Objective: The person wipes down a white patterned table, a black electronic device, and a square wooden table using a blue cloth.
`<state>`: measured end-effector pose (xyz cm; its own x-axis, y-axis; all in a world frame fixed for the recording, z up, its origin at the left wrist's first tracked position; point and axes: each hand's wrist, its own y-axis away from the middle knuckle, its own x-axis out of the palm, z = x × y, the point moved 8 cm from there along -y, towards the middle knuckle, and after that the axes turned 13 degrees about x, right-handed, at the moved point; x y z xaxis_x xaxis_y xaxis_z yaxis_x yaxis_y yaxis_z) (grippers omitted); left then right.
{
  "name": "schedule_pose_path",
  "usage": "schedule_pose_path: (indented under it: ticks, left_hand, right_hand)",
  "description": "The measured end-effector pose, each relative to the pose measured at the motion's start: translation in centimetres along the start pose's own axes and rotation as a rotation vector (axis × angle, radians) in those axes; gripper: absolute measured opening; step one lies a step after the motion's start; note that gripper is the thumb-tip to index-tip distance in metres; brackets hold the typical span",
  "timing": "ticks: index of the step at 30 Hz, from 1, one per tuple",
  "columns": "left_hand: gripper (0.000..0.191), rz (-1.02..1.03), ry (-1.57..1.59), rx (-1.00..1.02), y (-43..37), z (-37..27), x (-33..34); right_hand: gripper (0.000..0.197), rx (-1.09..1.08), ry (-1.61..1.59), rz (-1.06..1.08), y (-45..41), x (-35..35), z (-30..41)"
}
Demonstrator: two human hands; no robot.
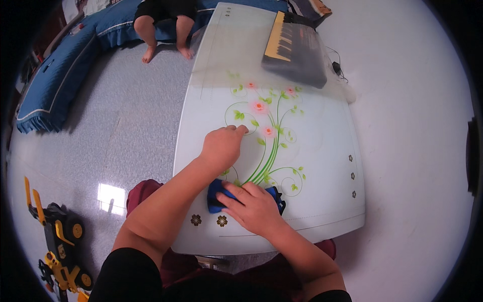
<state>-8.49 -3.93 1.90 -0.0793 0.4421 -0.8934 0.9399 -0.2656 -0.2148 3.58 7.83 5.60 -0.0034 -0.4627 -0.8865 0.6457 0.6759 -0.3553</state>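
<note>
A white table with a printed flower pattern (324, 151) lies before me. My right hand (253, 207) rests on a folded blue cloth item with black edging (216, 194) near the table's front edge, fingers spread over it. Farther forward and to the left, my left hand (224, 145) is over the printed vines, its fingers curled and thumb and forefinger pointing right. Whether it holds something small cannot be told. Behind both hands, a clear plastic cover (226, 64) lies across the far part of the table, partly over an electronic keyboard (298, 49).
Across the table, a person's bare legs (181, 34) hang from a sofa with a blue cover (68, 71). A yellow and black toy vehicle (60, 245) stands on the floor at lower left. A black adapter with a cable (336, 67) is beside the table's right edge.
</note>
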Motion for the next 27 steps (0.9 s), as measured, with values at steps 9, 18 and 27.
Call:
schedule_pose_path:
  ticks: [9,18,27]
  left_hand:
    - [0.033,0.009,-0.049,0.022,-0.2,-0.5,0.7]
    - [0.034,0.018,-0.083,0.026,-0.2,-0.4,1.1]
    - [0.038,0.009,-0.115,0.057,-0.2,-0.4,1.0]
  right_hand:
    - [0.034,0.711,0.417,-0.298,2.4,-5.3,-22.3]
    - [0.033,0.292,0.156,-0.098,-0.1,-0.7,-9.5]
    - [0.031,0.089,0.075,0.036,0.4,0.2,-4.5]
